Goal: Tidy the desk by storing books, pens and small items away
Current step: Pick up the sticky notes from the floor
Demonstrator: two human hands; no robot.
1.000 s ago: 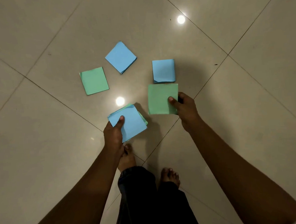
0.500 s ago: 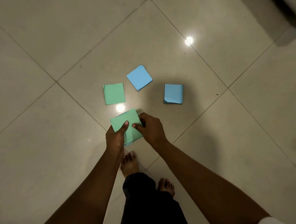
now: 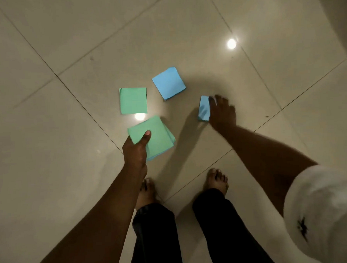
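Observation:
My left hand [image 3: 136, 148] grips a stack of paper squares [image 3: 159, 137], green on top with blue edges showing beneath, thumb pressed on its near corner. My right hand [image 3: 221, 113] reaches over a blue paper square [image 3: 203, 108] on the floor, fingers covering its right side; the motion is blurred, so I cannot see whether it grips the paper. A second blue paper square [image 3: 168, 83] lies further away, and a green paper square [image 3: 133, 100] lies to its left.
Everything lies on a glossy beige tiled floor [image 3: 64, 56] with dark grout lines and two light reflections. My bare feet [image 3: 216, 180] and dark trousers stand just below the papers. A pale object edge [image 3: 343, 11] shows at the top right.
My right hand let go of the stack after laying the green square on it and has swung right onto the blue square. The left hand keeps holding the stack.

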